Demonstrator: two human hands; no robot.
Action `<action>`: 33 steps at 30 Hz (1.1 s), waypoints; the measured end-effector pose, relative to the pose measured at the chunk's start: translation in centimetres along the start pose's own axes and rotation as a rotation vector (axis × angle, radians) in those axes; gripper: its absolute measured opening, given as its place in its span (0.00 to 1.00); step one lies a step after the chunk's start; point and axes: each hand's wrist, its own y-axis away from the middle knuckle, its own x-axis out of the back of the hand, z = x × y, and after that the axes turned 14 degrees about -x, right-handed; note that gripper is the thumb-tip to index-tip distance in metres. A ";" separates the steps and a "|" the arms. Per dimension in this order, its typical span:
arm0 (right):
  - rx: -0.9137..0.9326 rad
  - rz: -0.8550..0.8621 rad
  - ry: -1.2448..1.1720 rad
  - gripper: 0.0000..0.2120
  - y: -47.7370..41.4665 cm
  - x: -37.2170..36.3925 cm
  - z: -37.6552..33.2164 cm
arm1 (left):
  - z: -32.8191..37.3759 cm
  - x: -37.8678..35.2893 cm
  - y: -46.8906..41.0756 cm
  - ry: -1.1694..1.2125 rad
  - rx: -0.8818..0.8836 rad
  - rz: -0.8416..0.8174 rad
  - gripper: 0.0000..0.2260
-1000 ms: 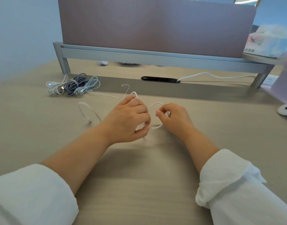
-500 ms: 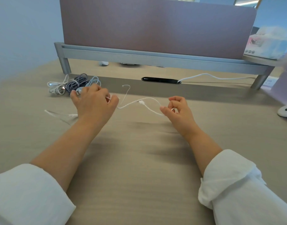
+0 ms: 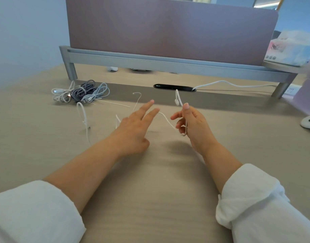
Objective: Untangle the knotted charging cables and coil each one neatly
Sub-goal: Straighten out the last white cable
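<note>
White and thin, the cable (image 3: 165, 120) is strung in a slack dip between the two hands above the desk (image 3: 150, 199), and the rest of it is spread to the left in a raised loop and a hooked free end. The right hand (image 3: 191, 125) is closed round it. The strand is gripped between the thumb and the curled fingers, and a short length arches above the thumb with the plug (image 3: 176, 101) hanging from it. The left hand (image 3: 135, 130) is spread with its first two fingers held straight, and the strand is met at their tips; whether anything is caught beneath the palm cannot be told. A bundle (image 3: 80, 92) of grey and pale cables lies at the far left of the desk, well apart from the hands, and is judged to be work not yet done. The cable is judged to be very light and limp, yet springy enough to hold the kinks seen in the loop, so turns are likely to spring open unless they are pinned. Its smooth jacket may be expected to slip through a loose grip. A hold is best taken just behind the plug, where the moulding is stiffer, while the free length is drawn through relaxed fingers and laid in even turns. Hard pulling at the plug joint is to be avoided, that being the likeliest weak point.
</note>
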 end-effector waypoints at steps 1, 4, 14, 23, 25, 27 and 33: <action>0.014 -0.013 -0.061 0.15 0.0 0.0 -0.1 | 0.1 -0.2 -0.1 -0.034 -0.019 -0.038 0.37; 0.060 -0.027 -0.160 0.12 0.1 -0.4 -0.3 | 1.0 -0.6 -0.6 -0.169 -0.067 -0.137 0.29; 0.028 0.160 -0.268 0.08 0.1 -0.7 -1.0 | 1.4 -0.7 -1.0 -0.181 -0.307 -0.013 0.28; -0.133 -0.113 -0.606 0.15 0.2 0.0 -1.0 | 0.8 -1.0 -0.8 -0.222 -0.130 -0.096 0.22; -0.186 -0.162 -0.552 0.17 0.2 0.2 -1.2 | 0.8 -0.8 -0.7 -0.213 -0.030 -0.142 0.19; -0.203 -0.166 -0.386 0.17 0.1 0.3 -1.2 | 0.6 -0.8 -0.7 -0.182 0.027 -0.120 0.21; -0.134 -0.085 0.145 0.09 0.2 -0.4 -0.9 | -0.7 -0.7 -0.6 0.114 0.077 0.159 0.13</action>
